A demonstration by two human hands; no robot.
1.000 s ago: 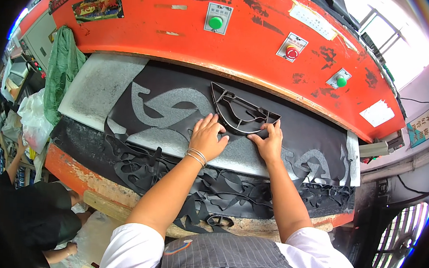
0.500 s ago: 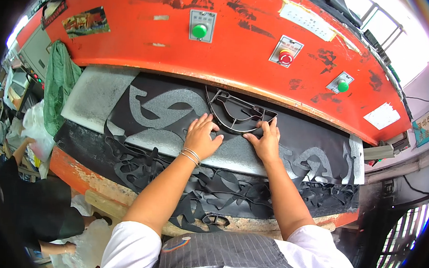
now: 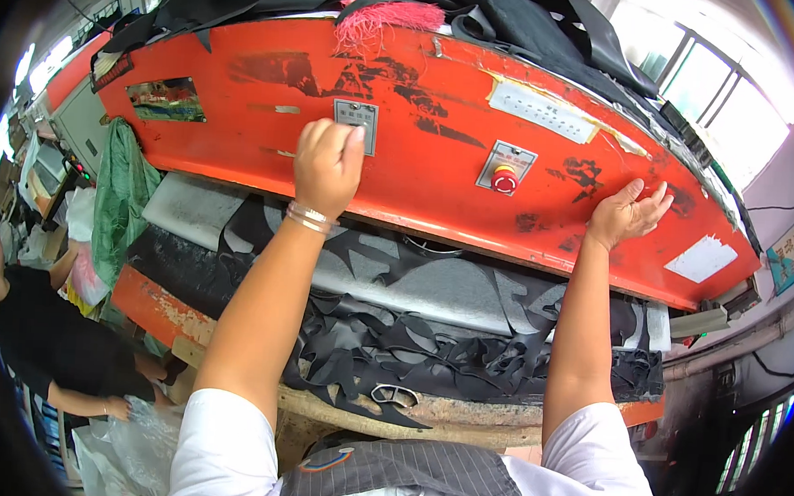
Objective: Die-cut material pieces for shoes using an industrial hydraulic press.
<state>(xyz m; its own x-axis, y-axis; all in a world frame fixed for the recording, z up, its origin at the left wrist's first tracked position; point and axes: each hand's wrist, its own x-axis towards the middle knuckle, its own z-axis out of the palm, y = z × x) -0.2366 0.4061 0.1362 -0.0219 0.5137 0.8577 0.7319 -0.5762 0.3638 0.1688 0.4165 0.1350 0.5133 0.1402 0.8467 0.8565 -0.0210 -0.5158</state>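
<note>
My left hand (image 3: pixel 327 168) is raised to the red press front (image 3: pixel 419 173), curled into a fist over the left button plate (image 3: pixel 368 121); that plate's green button is covered. Farther right, my right hand (image 3: pixel 629 215) lies against the same red front with its fingers apart. It covers the spot of the right green button. Between them sits a red mushroom-shaped stop button (image 3: pixel 505 179). Only a curved sliver of the metal cutting die (image 3: pixel 433 246) shows beneath the press edge. The black sheet material (image 3: pixel 383 256) with cut-out shapes lies on a pale board (image 3: pixel 403 299).
Black offcut strips (image 3: pixel 392 342) are heaped along the near edge, with a small metal ring-shaped piece (image 3: pixel 395 395) by them. Dark sheets (image 3: pixel 552 32) and pink fringe (image 3: pixel 386 25) lie atop the press. A person in black (image 3: pixel 60 338) handles clear plastic at the left.
Both hands have left the cutting die and risen to the press front, left hand to the left button, right hand to the right one. The view tilted up; the die is now mostly hidden.
</note>
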